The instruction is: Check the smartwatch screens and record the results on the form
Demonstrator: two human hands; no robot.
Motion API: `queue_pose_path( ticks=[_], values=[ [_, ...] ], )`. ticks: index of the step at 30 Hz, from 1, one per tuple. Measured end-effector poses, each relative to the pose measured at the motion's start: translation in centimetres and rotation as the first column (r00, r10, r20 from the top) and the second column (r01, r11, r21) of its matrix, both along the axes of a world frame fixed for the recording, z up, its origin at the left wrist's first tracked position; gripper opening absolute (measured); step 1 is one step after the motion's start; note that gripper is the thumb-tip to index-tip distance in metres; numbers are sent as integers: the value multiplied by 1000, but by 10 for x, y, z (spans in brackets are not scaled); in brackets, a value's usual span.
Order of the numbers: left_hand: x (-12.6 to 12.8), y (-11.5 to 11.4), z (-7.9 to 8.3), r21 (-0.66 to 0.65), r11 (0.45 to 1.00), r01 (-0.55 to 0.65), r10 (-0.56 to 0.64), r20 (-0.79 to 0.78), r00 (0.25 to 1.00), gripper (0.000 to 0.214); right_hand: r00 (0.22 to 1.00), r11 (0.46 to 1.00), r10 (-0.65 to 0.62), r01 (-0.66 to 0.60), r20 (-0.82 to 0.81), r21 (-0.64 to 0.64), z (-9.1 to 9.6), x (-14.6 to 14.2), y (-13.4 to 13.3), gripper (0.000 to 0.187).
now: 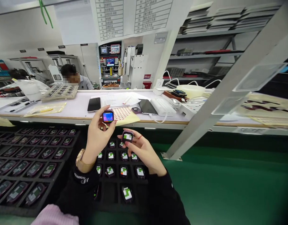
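My left hand (98, 132) grips a smartwatch (108, 116) whose lit screen glows blue and purple, held up just before the bench edge. Lower and to the right, my right hand (141, 147) pinches a second smartwatch (127, 137) with a green and white screen. Below both hands lies a black foam tray (110, 193) with several watches in its slots, most showing green and white screens. One watch (127, 193) sits near the tray's front. To the left, another black tray (56, 161) holds rows of watches, many with dim screens.
On the white bench (78, 115) lie a phone (94, 104), a larger dark-screened device (147, 107), a yellow sheet with red stickers (122, 115) and a white power bank (163, 107). A slanted metal post (205, 97) rises at right. A co-worker (84, 82) sits beyond the bench.
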State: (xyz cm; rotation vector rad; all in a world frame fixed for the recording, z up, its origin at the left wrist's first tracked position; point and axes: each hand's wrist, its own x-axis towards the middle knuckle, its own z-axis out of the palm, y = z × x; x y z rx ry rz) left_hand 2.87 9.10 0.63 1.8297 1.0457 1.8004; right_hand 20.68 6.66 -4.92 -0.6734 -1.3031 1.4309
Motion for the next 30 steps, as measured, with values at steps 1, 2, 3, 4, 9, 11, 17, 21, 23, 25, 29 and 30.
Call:
queue_pose_path(
  ticks=[1, 2, 3, 4, 9, 11, 17, 21, 23, 25, 29, 30],
  values=[
    [-1, -2, -2, -2, 1000, -7, 7, 2, 1000, 53, 1000, 1000, 12, -12, 3, 9, 0, 0, 0, 59],
    [-2, -4, -5, -9, 1000, -14, 14, 8, 1000, 53, 1000, 1000, 22, -22, 6, 14, 0, 0, -1, 59],
    [-2, -7, -6, -18, 1000, -19, 20, 16, 1000, 53, 1000, 999, 27, -28, 4, 17, 1, 1, -1, 58],
    [-3, -10, -7, -27, 999, -21, 22, 23, 1000, 53, 999, 999, 32, -32, 0, 18, 1, 1, -2, 57],
    [-4, -19, -4, -31, 998, -49, 49, 24, 998, 52, 1000, 1000, 31, -31, -3, 5, 5, -1, -4, 51],
    [-4, -20, -2, -28, 998, -57, 58, 26, 998, 52, 1000, 1000, 22, -22, 2, -1, 6, -2, -4, 50],
    [-5, -21, -3, -18, 998, -58, 59, 26, 998, 51, 1000, 999, 8, -8, -6, -33, 7, -4, -3, 49],
    [-5, -21, -4, -16, 998, -59, 59, 21, 998, 49, 1000, 1000, 6, -6, -9, 7, 0, -4, 1, 52],
    [-6, -22, -5, -24, 998, -53, 54, 22, 998, 49, 1000, 999, 9, -9, -17, 32, -2, -4, 2, 52],
    [-6, -22, -6, -35, 998, -43, 44, 23, 999, 50, 1000, 1000, 4, -3, -9, 30, 0, -3, -1, 50],
    [-7, -26, -6, -46, 998, -32, 33, 25, 999, 56, 998, 1000, -29, 30, 48, -2, 13, 0, -12, 54],
    [-7, -28, -6, -48, 998, -33, 34, 24, 999, 57, 997, 999, -38, 39, 64, -7, 16, 2, -16, 59]
  ],
)
